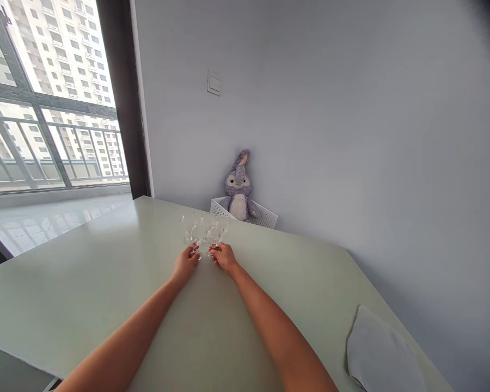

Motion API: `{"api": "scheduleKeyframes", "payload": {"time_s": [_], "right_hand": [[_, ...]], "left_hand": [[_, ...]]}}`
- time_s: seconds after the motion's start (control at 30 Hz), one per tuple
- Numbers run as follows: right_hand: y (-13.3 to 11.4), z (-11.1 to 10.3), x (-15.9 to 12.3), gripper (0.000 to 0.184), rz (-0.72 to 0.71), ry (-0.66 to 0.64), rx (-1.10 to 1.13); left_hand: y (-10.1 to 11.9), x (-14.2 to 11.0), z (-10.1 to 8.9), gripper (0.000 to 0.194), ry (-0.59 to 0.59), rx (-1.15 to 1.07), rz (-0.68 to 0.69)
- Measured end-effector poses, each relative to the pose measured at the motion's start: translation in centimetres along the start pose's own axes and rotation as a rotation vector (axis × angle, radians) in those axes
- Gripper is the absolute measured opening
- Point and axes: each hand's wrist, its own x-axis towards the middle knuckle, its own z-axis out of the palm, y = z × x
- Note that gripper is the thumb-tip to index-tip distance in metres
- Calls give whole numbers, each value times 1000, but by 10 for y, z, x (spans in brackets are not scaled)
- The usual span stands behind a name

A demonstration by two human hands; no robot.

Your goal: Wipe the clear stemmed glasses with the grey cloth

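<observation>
Pale bench (pixel 118 288), grey wall (pixel 351 136): my left hand (pixel 185 262) and right hand (pixel 225 256) each pinch a stemmed glass (pixel 196 232) low, more glasses (pixel 185 222) just beyond them; likely light, slick, fragile, best held by the stem.

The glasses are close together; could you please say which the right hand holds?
The front-right glass: the right hand grips it low, while the left hand grips the front-left glass.
</observation>
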Motion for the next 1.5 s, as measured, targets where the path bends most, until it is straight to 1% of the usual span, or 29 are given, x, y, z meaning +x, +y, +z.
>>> {"api": "scheduleKeyframes", "payload": {"time_s": [0.17, 0.27, 0.37, 0.43, 0.5, 0.57, 0.6, 0.63, 0.7, 0.77, 0.83, 0.87, 0.9, 0.93, 0.97, 1.03, 1.1, 1.17, 1.27, 1.37, 1.43, 1.5], "right_hand": [[-1, -1, 3, 24, 1, 31, -23], [-4, -1, -1, 27, 6, 43, -44], [-6, -10, -19, 35, 5, 51, -74], [-8, -24, -42, 36, -9, 32, -99], [-11, -48, -73, 34, -33, 12, -132], [-11, -81, -109, 32, -68, 27, -203], [-10, -102, -128, 31, -134, 66, -352], [-8, -124, -148, 32, -168, 103, -504], [4, -171, -186, 33, -146, 248, -800], [24, -217, -223, 35, -19, 410, -1072], [49, -252, -255, 42, 162, 539, -1262], [62, -264, -268, 47, 263, 568, -1314], [73, -272, -277, 54, 328, 560, -1341], [82, -275, -283, 58, 390, 558, -1349], [89, -275, -286, 61, 422, 538, -1354], [92, -262, -281, 64, 415, 478, -1344], [84, -240, -266, 65, 325, 374, -1300], [70, -212, -245, 65, 199, 237, -1220], [50, -171, -206, 63, -58, 29, -1109], [37, -138, -159, 63, -232, -104, -1051], [32, -126, -124, 63, -293, -161, -1035], [28, -123, -89, 61, -311, -168, -1039]], "left_hand": [[6, -2, 1, 47, -43, -8, 21], [8, -2, 0, 47, -77, -16, 31], [6, -1, 0, 50, -92, -67, 38], [3, 0, 0, 50, -61, -111, 28], [-1, 0, -1, 48, -22, -128, 23], [-4, 0, -1, 45, -1, -124, 42], [-6, 0, -1, 43, 4, -120, 55], [-6, -1, -1, 42, 14, -119, 66], [-7, -2, 0, 41, 27, -121, 72], [-7, -3, 1, 41, 51, -132, 66], [-7, -4, 1, 41, 97, -159, 69], [-7, -5, 1, 42, 132, -180, 68], [-6, -5, 1, 42, 169, -203, 65], [-6, -6, 1, 42, 204, -226, 58], [-5, -6, 1, 42, 237, -248, 48], [-4, -6, -1, 42, 284, -280, 28], [-3, -6, -1, 43, 307, -301, 21], [-3, -6, -2, 43, 309, -311, 19], [-2, -6, -1, 42, 301, -329, 25], [0, -7, -1, 39, 319, -355, 22], [2, -8, -2, 39, 335, -361, 6], [4, -8, -3, 38, 345, -357, -11]]}}
